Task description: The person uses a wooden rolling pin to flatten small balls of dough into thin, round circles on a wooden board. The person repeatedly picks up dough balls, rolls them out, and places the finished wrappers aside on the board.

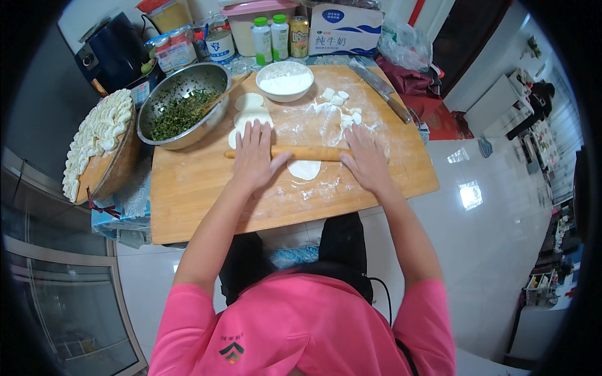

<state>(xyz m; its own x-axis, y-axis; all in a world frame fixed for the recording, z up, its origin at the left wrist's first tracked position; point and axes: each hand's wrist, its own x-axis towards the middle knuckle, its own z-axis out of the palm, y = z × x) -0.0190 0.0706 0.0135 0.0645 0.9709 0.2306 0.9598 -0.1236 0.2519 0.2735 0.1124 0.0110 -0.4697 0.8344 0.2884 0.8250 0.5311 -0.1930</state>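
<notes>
Both palms lie flat on a wooden rolling pin (305, 153), my left hand (255, 152) over its left part and my right hand (366, 157) over its right end. Under the pin, between the hands, a round dough wrapper (304, 169) rests on the floured wooden board (197, 197). Several flat wrappers (250, 115) overlap just beyond my left hand. Small dough pieces (336, 100) lie in flour beyond my right hand. A white bowl of flour (285, 84) stands at the board's far edge. To its left, a steel bowl (214, 120) holds chopped green filling and a wooden utensil.
A cleaver (376, 87) lies at the board's far right. On the left, a round tray (120, 162) carries many filled dumplings (99, 124). Bottles (270, 40), a can, containers and a milk carton (345, 30) line the back. Another person (538, 105) is far right.
</notes>
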